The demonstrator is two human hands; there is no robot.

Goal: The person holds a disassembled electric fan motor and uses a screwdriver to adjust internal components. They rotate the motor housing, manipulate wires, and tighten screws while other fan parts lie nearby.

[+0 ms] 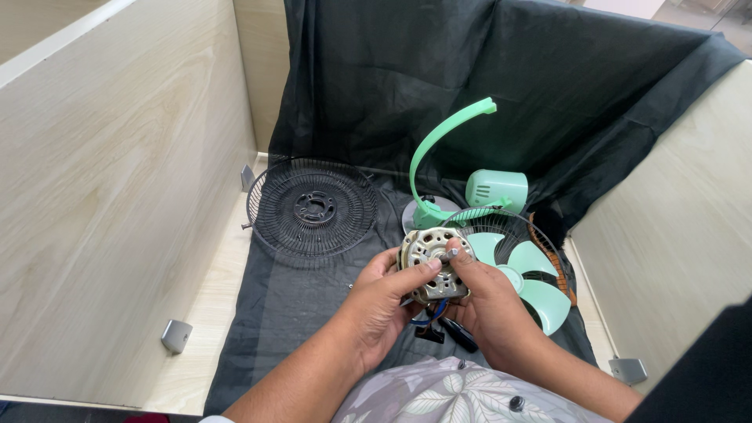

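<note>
A round metal fan motor [427, 249] with blue and dark wires hanging below it sits between both hands over the black cloth. My left hand [384, 301] wraps its left side, thumb across the front. My right hand [489, 301] supports it from the right, with thumb and forefinger pinching the small shaft at its centre. Just right of the hands lies a mint-green fan blade [533, 278] inside a wire guard.
A black rear fan guard [313, 207] lies flat at the left on the black cloth [298, 305]. A green curved bracket [439, 145] and a green motor housing [497, 189] stand behind. Light wooden walls [117, 196] enclose the space on both sides.
</note>
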